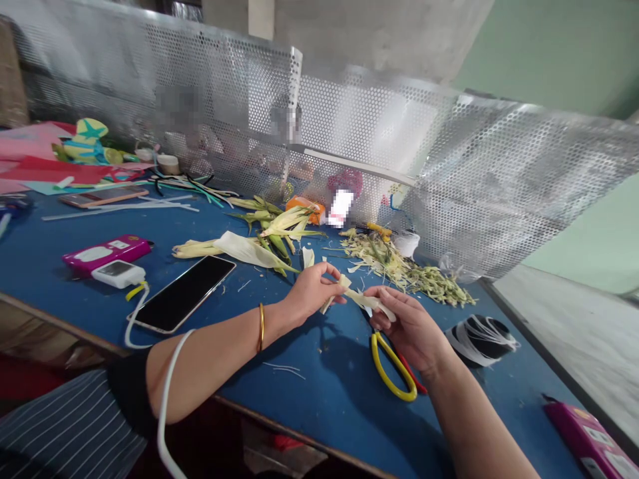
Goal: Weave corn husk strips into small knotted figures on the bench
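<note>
Between my two hands stretches a pale strip of corn husk [363, 301]. My left hand [318, 291], with a gold bangle on the wrist, pinches one end with thumb and fingers. Closed around the other end is my right hand [402, 320]. Yellow-and-red-handled scissors [394, 372] lie on the blue table just below my right hand, their blades partly hidden by it. Beyond my left hand lie a large loose corn husk [249, 251] and a heap of green and cream husks [287, 223]. Husk scraps [384, 263] are piled past my right hand.
A dark phone [182, 293], a magenta power bank [106, 254] and a white device with a cable [118, 273] lie left. A thread spool [482, 340] and another magenta pack [592, 436] are right. A perforated metal screen [359, 116] borders the back.
</note>
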### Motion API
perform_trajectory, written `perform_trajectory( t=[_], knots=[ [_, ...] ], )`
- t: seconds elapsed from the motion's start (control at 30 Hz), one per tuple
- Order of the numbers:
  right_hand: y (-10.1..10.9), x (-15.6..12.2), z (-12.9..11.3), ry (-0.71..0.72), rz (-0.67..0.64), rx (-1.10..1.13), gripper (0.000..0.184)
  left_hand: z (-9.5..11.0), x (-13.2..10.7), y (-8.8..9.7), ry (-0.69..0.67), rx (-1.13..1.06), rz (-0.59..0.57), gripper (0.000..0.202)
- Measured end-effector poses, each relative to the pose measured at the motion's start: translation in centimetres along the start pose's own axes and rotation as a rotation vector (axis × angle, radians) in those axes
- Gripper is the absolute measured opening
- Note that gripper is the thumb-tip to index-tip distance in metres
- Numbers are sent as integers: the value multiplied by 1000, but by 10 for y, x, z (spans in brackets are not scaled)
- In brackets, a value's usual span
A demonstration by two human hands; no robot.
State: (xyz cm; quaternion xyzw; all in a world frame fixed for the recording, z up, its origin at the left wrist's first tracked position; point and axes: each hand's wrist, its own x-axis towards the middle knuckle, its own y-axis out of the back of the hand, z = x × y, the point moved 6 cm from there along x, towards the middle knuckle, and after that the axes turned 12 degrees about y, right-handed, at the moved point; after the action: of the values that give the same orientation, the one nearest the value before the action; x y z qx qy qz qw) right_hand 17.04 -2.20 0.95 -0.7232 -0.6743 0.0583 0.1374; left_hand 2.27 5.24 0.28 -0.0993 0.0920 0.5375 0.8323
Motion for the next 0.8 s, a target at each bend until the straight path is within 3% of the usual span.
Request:
perform_trajectory(
  t=[0.1,0.4,0.53,0.67,0.8],
  knots=[
    [2,0,-1,4,9,4,27,1,-1,-1,-1,-3,-3,22],
    [13,6,0,-75,86,137,18,-8,4,-7,161,-185,-75,16],
    [16,6,-2,-64,91,128,26,-10,8,-5,196,-318,-107,11],
    [9,3,-5,45,-18,-192,25,-12,9,-4,207,-357,-120,14],
    [1,0,-14,261,-99,-559,19,-12,9,-5,196,-322,-145,13]
  ],
)
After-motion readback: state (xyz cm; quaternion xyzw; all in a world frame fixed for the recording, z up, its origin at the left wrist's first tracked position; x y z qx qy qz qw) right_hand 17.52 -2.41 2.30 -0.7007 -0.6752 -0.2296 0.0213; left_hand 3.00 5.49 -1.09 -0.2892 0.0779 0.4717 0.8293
